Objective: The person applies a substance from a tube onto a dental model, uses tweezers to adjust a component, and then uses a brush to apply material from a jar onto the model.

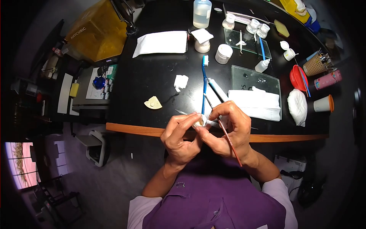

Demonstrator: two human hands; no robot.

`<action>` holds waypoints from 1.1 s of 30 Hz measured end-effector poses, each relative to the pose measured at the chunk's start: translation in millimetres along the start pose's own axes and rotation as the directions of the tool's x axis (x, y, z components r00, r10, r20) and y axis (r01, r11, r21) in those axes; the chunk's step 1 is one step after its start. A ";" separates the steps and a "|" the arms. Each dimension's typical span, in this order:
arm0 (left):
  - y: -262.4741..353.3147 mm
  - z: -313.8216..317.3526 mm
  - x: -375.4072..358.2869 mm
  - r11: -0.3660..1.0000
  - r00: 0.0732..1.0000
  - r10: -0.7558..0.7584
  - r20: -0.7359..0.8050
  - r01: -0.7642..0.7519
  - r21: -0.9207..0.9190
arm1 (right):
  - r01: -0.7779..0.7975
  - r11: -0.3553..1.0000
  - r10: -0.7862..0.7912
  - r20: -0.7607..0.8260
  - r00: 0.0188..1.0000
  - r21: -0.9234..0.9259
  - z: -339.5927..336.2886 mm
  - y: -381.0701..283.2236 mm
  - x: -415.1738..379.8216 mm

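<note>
My left hand (pixel 178 134) is closed, pinching a small whitish rounded piece (pixel 200 121) just above the table's front edge. Close beside it, my right hand (pixel 233 129) grips a slim paintbrush with a reddish-brown handle (pixel 231 143). The brush's tip points away from me, and my right thumb comes up against the whitish piece or very near it. Finger cover hides much of that piece. Beyond my hands lie a blue toothbrush (pixel 204 78) and a tube (pixel 217 89). A pointed metal tip (pixel 180 112) shows beside my left fingers.
Right of my hands are folded white paper (pixel 255 105), a glass plate (pixel 253 76), a red bowl (pixel 297 78) and a cup (pixel 324 103). Further back stand a jar (pixel 223 54), a clear bottle (pixel 202 14) and another paper sheet (pixel 160 44). The wooden edge (pixel 133 129) borders the table.
</note>
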State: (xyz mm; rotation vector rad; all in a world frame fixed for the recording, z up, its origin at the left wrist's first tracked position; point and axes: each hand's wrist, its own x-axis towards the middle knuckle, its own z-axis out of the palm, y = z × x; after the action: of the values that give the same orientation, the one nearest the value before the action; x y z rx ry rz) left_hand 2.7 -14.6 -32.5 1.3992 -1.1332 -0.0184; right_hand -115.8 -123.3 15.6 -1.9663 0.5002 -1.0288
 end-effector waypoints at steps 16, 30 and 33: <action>-6.4 7.4 -15.0 0.910 0.974 -0.219 -0.052 0.185 -0.371 | -0.061 0.994 0.062 -0.003 0.998 0.085 -12.2 2.3 5.5; -2.5 3.6 -7.9 0.904 0.960 -0.280 -0.004 0.263 -0.338 | -0.039 0.979 0.029 0.056 0.998 0.202 -34.7 5.0 -4.3; -3.2 4.5 -8.1 0.921 0.965 -0.262 -0.010 0.246 -0.303 | 0.039 0.989 -0.036 -0.022 0.999 0.143 -30.4 6.3 0.9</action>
State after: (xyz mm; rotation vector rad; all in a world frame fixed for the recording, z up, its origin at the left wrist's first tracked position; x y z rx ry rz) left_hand -2.3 -13.9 -40.9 1.2562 -0.8587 -0.3275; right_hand -139.7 -142.6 20.3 -1.8467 0.3896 -1.0781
